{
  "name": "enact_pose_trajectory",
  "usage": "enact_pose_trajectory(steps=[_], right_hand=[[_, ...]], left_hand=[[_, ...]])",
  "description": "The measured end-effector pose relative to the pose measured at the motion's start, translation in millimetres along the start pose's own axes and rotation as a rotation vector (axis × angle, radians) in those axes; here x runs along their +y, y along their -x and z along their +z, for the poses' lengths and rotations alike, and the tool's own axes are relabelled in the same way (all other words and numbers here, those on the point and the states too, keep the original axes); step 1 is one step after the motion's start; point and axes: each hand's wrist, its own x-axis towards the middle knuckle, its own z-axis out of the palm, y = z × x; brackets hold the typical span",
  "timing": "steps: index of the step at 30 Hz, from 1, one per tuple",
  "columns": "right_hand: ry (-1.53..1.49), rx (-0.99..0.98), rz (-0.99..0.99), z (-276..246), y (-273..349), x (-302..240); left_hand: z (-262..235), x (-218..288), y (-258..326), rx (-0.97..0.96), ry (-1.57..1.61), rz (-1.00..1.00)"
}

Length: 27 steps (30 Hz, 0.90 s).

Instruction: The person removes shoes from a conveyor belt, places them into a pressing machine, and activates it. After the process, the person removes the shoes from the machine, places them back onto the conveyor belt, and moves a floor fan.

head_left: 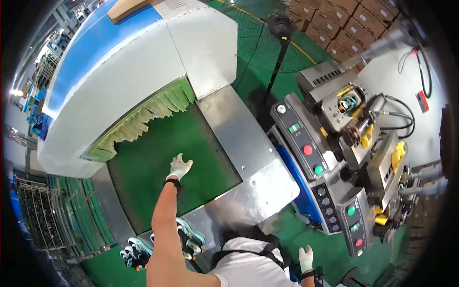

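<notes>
My left hand, in a white glove with a black wrist strap, reaches out over the green conveyor belt with its fingers apart and nothing in it. The belt runs into a white and blue tunnel machine with hanging green flap strips at its mouth. My right hand, also gloved white, hangs low by my side near the green floor and holds nothing. Two sport shoes with teal and white soles sit at the near end of the belt, partly hidden under my left arm.
A grey machine with red and green push buttons and yellow parts stands on the right. A black pedestal fan stands behind the steel belt frame. Stacked brown cartons fill the far right. A wire rack stands at the left.
</notes>
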Motion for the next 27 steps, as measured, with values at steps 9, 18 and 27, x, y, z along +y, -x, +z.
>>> enact_pose_trajectory(steps=[9, 18, 27], right_hand=[[0.229, -0.112, 0.388, -76, 73, -7], [0.211, -0.153, 0.647, -79, 84, -42], [0.064, -0.295, -0.144, 47, -10, -184]], left_hand=[[-139, 34, -274, 0.742, -0.367, 0.437], [-142, 7, -356, 0.378, -0.434, 0.230], [-62, 17, -108, 0.127, -0.368, 0.472]])
